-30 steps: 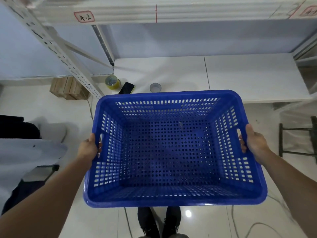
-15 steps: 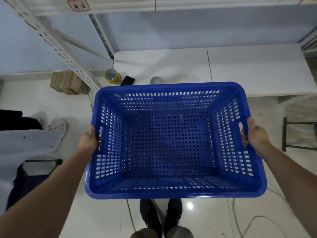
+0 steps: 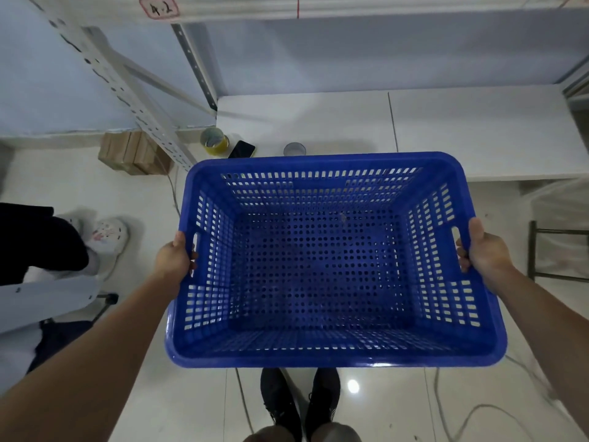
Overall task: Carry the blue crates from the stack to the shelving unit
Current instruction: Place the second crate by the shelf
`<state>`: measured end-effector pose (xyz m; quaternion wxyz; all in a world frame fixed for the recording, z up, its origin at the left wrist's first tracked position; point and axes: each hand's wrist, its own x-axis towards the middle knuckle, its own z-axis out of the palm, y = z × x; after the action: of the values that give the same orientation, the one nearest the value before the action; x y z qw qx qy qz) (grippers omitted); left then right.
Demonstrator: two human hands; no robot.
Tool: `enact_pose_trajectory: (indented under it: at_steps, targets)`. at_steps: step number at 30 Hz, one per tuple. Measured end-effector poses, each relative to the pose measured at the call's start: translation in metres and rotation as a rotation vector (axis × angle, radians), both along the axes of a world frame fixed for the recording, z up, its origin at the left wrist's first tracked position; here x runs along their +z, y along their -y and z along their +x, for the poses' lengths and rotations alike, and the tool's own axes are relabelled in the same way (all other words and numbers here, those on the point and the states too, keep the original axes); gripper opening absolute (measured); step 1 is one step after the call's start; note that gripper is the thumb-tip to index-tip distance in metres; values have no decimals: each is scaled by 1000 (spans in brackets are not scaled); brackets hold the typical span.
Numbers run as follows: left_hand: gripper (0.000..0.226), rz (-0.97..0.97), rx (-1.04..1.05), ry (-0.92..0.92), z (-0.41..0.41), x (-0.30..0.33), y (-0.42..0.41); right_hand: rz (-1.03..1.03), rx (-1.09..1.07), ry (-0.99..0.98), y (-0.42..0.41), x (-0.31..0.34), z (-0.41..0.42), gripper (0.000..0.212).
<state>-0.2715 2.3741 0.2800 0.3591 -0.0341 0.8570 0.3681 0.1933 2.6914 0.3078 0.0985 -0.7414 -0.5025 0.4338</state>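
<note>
You have the blue crate (image 3: pixel 318 266) carried level in front of you above the floor, its long axis running left to right across your body and its open top facing up, nothing inside it. Your left hand (image 3: pixel 173 258) is clamped on the left end wall at the handle slot, thumb over the rim; your right hand (image 3: pixel 486 252) is clamped the same way on the right end, so the load sits squarely between both arms with neither hand nearer the target. What matters now is that the low white shelf board (image 3: pixel 462 135) of the shelving unit lies straight ahead, on the far side of the crate, and the crate's far rim already overlaps the board's near edge in the view, though I cannot tell how high it hangs above it. By my judgement the next move is a push forward and down, keeping the long side parallel to the shelf edge. Watch the far left: a yellow tape roll (image 3: pixel 214 141), a phone (image 3: pixel 241 149) and a grey tape roll (image 3: pixel 294 149) sit near the board's front edge just beyond the rim, and the slotted upright (image 3: pixel 127 97) leans close on that side.
</note>
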Motion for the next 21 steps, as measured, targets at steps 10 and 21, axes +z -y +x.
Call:
enact_pose_trajectory:
  at_steps: [10,21]
  targets:
    - [55,11,-12,-28,-4,-9,-2,-12,14,-29,-7,-8,-2,65]
    - [66,-44,-75,-164,9,-15,6,30,1,0,-5,-15,-1,67]
